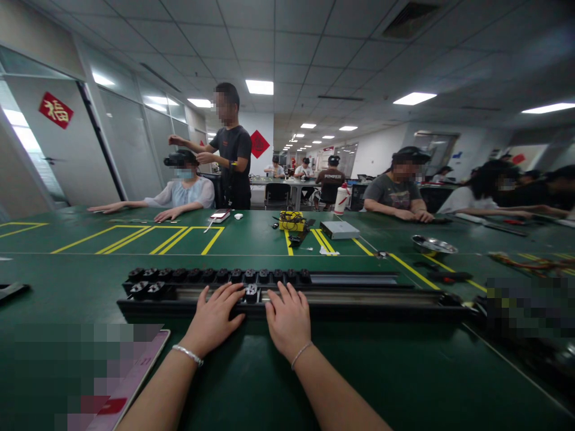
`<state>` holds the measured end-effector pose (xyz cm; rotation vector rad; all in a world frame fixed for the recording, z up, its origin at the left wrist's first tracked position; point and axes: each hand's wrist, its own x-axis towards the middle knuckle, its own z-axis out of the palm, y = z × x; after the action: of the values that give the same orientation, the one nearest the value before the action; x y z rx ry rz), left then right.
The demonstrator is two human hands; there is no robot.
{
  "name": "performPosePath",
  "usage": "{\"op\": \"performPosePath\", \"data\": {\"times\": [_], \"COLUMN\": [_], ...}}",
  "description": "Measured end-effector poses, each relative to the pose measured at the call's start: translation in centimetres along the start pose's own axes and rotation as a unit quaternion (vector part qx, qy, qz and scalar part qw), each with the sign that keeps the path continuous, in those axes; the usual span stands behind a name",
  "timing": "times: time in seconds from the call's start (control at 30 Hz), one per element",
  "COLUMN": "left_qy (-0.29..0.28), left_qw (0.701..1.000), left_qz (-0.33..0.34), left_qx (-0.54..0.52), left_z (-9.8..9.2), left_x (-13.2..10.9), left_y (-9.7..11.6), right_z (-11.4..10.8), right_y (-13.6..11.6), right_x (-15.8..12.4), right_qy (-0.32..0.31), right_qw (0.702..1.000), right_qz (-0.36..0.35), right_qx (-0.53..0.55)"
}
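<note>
Front strip [359, 307]: long black channel lying crosswise on the green bench [381, 371], apparently placed so both hands can reach its middle.
Left hand [219, 314]: palm down on the strip, fingers open and loosely spread, tips just left of a lone black socket [251, 293].
Right hand [288, 317]: palm down beyond the socket's right side, fingers also open; together the hands seem to frame it, perhaps keeping it in line.
Paired sockets [147, 290]: side by side near the strip's left end.
Back strip [354, 278]: parallel, just behind; its socket row [215, 275] fills from the left, presumably for neat order.
Phone [130, 380]: flat, beside the left forearm.
</note>
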<state>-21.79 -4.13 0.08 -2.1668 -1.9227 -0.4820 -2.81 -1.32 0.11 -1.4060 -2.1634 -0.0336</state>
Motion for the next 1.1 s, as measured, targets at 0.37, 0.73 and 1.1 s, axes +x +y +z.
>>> {"op": "performPosePath", "data": {"times": [0.37,0.73,1.1], "left_qy": [0.01,0.004,-0.007], "left_qw": [1.0,1.0,1.0], "left_qz": [0.002,0.014,0.019], "left_qx": [0.001,0.003,-0.003], "left_z": [0.16,0.23,0.16], "left_x": [-0.05,-0.05,-0.13], "left_y": [-0.1,-0.03,-0.13], "right_z": [0.04,0.02,-0.04], "right_y": [0.01,0.02,-0.05], "right_x": [-0.04,0.0,0.01], "right_qy": [-0.001,0.003,0.004], "right_qw": [1.0,1.0,1.0], "right_qz": [-0.002,-0.004,-0.004], "right_qx": [-0.006,-0.002,0.008]}}
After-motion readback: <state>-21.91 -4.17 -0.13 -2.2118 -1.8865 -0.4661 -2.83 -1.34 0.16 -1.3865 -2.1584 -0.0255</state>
